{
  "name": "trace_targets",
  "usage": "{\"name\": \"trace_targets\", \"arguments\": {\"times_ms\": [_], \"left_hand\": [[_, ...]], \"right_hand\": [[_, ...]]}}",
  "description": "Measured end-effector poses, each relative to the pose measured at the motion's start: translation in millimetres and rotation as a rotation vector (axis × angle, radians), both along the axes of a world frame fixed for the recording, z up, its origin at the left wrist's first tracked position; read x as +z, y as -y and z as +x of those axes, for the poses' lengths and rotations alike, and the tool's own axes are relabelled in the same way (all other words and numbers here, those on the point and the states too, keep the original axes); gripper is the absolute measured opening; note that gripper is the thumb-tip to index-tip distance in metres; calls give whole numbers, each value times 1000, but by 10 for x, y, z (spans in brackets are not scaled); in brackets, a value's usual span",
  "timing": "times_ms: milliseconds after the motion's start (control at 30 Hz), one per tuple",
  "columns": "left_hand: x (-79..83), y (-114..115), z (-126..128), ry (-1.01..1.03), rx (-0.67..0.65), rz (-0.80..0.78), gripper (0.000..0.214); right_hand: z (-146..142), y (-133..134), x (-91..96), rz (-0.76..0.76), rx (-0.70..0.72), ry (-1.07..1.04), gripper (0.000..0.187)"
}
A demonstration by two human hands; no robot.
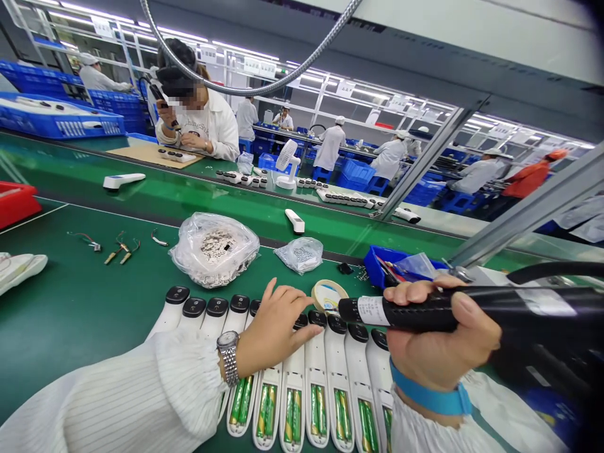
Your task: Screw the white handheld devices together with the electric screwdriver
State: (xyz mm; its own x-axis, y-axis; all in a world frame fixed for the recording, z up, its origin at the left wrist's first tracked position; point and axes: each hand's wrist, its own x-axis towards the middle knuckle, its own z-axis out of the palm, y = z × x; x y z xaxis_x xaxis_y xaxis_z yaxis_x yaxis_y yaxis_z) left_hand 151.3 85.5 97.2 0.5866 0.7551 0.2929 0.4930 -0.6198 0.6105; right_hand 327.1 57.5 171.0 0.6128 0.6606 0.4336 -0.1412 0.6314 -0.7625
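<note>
A row of several white handheld devices [325,377] with black heads lies on the green bench in front of me, green batteries showing in their open backs. My left hand [278,327] rests on the middle of the row, fingers curled down on one device's black head. My right hand [438,340] is wrapped round a black electric screwdriver [425,311], its tip pointing left toward the devices' heads and a roll of tape [329,294].
Two clear bags of small parts [214,248] [301,253] and a blue parts bin [380,264] lie behind the row. Loose wires [120,248] sit at left, a red tray [16,201] at far left. A person works across the conveyor [155,195]; others work beyond.
</note>
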Motion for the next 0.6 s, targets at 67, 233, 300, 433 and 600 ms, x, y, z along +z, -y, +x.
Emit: {"name": "trace_targets", "arguments": {"times_ms": [67,233,300,433,600], "left_hand": [[-2,-5,9,42,7,-15,33],[-13,0,25,112,3,-6,15],[-5,6,18,118,-2,5,12],[31,33,-12,114,-22,43,13],[77,83,-42,89,-24,99,15]], "right_hand": [[-70,96,50,11,33,1,21],[-200,218,98,17,105,-7,21],[-220,245,105,25,110,-1,22],[-241,301,137,36,114,21,21],[-268,359,194,49,123,55,19]]}}
